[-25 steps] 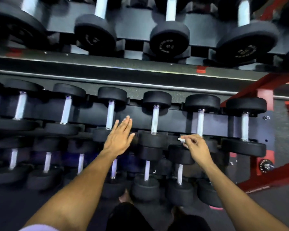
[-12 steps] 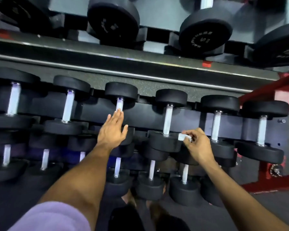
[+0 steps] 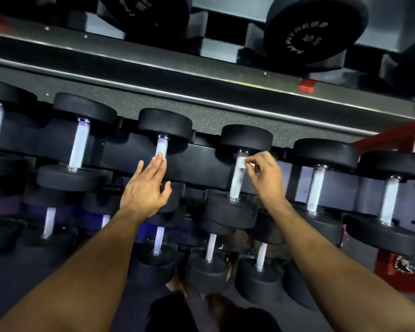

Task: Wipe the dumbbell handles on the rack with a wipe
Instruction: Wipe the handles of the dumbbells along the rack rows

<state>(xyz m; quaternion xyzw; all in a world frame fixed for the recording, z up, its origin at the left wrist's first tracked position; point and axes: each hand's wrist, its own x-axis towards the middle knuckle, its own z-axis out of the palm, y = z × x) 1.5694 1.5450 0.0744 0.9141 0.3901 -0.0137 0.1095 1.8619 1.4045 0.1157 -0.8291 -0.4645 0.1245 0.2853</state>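
Black dumbbells with pale metal handles lie in rows on a tiered rack (image 3: 201, 161). My right hand (image 3: 264, 173) pinches a small white wipe (image 3: 242, 162) against the upper part of one middle-tier handle (image 3: 236, 180). My left hand (image 3: 149, 188) reaches with straight fingers over the neighbouring dumbbell to the left, fingertips at its handle (image 3: 161, 149). It holds nothing.
More dumbbells fill the middle tier left (image 3: 78, 149) and right (image 3: 318, 190), a lower tier (image 3: 210, 248) and a top shelf (image 3: 314, 27). A grey steel rail (image 3: 201, 75) crosses above. Red frame posts (image 3: 398, 137) stand at the right. My feet show below on the dark floor.
My right hand has moved up from the lower weight head to the handle's top with the wipe. My left hand has stretched farther up its handle. The view has moved closer.
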